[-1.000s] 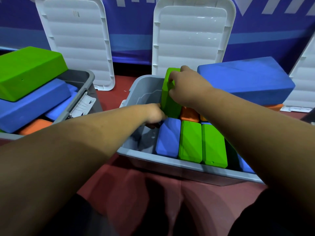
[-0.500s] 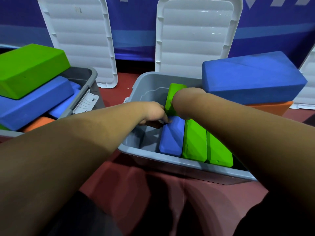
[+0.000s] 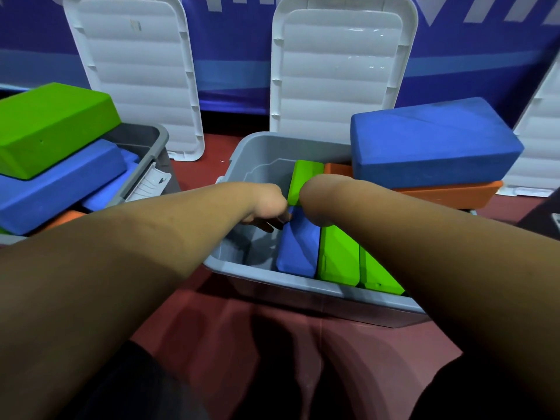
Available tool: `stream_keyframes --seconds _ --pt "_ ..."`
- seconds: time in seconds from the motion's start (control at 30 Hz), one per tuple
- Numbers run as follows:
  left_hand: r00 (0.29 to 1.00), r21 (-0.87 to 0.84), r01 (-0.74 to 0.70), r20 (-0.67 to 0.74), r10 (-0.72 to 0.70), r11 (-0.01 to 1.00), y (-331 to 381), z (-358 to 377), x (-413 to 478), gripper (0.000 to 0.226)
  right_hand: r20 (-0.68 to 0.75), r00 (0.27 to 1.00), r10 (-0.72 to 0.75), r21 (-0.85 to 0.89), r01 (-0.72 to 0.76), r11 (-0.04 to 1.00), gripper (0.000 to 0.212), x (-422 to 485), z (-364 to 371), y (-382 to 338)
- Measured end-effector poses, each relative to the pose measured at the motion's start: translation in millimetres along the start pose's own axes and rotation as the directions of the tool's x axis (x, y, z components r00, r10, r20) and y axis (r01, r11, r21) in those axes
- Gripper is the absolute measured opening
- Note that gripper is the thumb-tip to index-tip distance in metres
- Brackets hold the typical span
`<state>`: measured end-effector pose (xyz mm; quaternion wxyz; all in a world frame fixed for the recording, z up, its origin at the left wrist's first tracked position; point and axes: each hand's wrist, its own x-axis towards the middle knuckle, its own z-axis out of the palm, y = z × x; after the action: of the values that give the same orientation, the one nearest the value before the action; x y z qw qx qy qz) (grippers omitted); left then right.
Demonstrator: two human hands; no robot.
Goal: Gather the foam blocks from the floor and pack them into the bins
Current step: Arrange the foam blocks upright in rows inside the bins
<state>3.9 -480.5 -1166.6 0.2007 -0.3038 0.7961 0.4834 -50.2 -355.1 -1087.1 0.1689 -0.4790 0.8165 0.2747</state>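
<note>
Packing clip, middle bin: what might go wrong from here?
1. The large blue block lies on an orange block over the right side of the middle bin; the right arm beside it might knock it off.
2. In the left bin, the top green block sits well above the rim, so a lid may not close.

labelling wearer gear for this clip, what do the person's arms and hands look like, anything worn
The left forearm and right forearm are bare: no sleeves, watch or bands in view. The left hand and right hand wear no gloves; fingers are mostly hidden, so rings cannot be judged. Dark clothing shows at the bottom edge.
</note>
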Motion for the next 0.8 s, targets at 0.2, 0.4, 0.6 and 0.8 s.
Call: stream_keyframes --seconds 0.2,0.4,0.6,0.8 --pt "0.996 -0.058 0.028 -0.088 -0.033 0.998 21.9 -10.9 -1.4 0.028 -0.419 0.906 0.059 0.307 0.080 0.948 0.038 -26.9 -13.6 29.7" --pt "0.970 -0.100 0.023 -0.239 -0.046 0.995 41.2 1.0 -2.9 0.021 -0.561 0.768 0.308 0.556 0.075 0.828 0.036 -49.7 -13.7 78.4" --pt "0.955 -0.070 0.029 -0.292 -0.048 0.997 48.7 7.0 -10.1 0.012 -0.560 0.663 0.497 0.668 0.005 0.745 0.038 -75.3 -3.4 119.9" --pt "0.854 0.119 -0.218 -0.457 0.248 0.969 87.5 23.3 -10.0 0.055 -0.570 0.524 0.633 0.655 -0.176 0.735 0.033 -83.0 24.5 163.7"
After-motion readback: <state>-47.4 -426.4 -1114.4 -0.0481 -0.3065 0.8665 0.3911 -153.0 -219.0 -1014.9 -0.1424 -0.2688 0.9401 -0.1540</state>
